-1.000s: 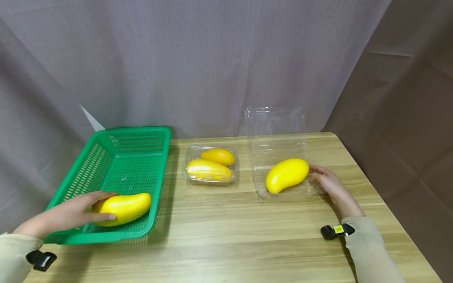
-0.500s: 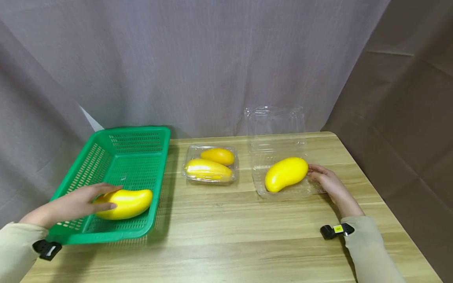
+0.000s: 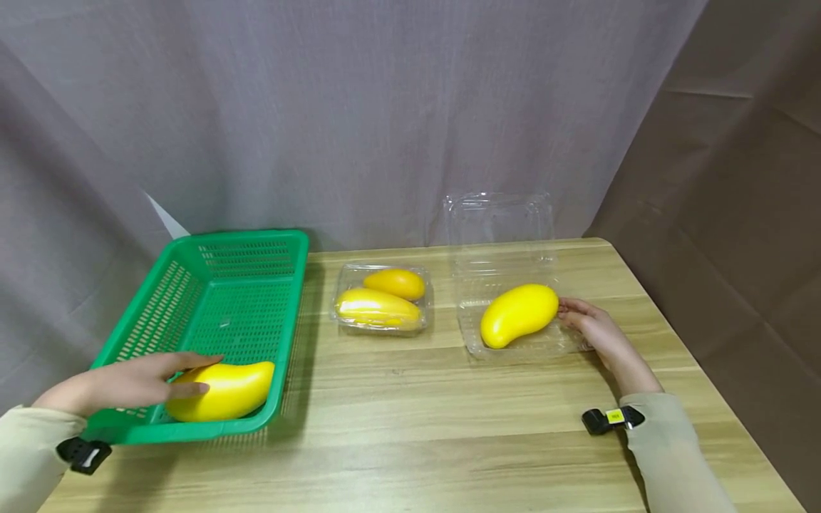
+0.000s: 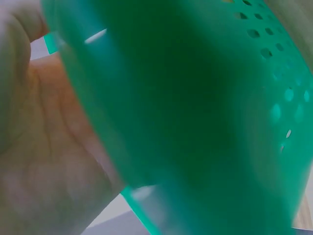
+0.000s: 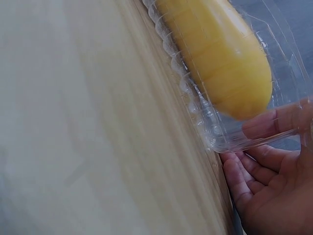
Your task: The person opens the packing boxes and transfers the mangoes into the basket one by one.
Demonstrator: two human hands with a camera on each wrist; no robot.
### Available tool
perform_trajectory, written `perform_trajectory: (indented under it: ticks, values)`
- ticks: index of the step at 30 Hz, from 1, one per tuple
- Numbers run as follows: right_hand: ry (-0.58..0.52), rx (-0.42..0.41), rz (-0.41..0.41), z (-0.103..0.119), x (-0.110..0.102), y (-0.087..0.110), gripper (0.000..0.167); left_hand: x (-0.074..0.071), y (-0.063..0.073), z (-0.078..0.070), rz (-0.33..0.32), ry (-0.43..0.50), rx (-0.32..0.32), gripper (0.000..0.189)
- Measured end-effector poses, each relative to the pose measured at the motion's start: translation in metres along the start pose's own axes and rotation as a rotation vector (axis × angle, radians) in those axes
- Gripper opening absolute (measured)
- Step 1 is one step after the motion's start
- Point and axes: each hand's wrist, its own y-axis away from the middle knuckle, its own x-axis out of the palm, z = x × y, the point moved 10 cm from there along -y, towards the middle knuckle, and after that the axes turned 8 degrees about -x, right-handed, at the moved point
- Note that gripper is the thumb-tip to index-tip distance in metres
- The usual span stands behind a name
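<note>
My left hand (image 3: 144,381) grips a large yellow mango (image 3: 224,394) at the near end of the green basket (image 3: 294,313), thumb on one side and fingers over the top. The left wrist view shows the palm (image 4: 46,147) behind the basket's green wall (image 4: 186,122), which hides the mango. On the right, my right hand (image 3: 599,335) pinches the side of an open clear plastic clamshell box (image 3: 465,335). A second mango (image 3: 519,315) lies in it. In the right wrist view the thumb (image 5: 271,122) is inside the wall and the fingers (image 5: 259,169) are outside.
Between basket and open box stands a clear box (image 3: 344,274) with two yellow mangoes (image 3: 378,308) inside. The open box's lid (image 3: 500,221) stands up against the grey curtain (image 3: 378,128). The wooden table (image 3: 410,413) ends at the right, beside a brown cloth.
The mango in my left hand rose a little, then sank back toward the basket's near wall, the hand with it. The right hand has stayed at the open box.
</note>
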Motion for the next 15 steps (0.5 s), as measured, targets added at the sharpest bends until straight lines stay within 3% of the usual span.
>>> perform_trajectory:
  ticks: [15]
  values:
    - [0.000,-0.008,-0.003,-0.0001,0.0025,0.0003,0.062,0.0047,0.0020,0.0044,-0.035,0.024,-0.036,0.065]
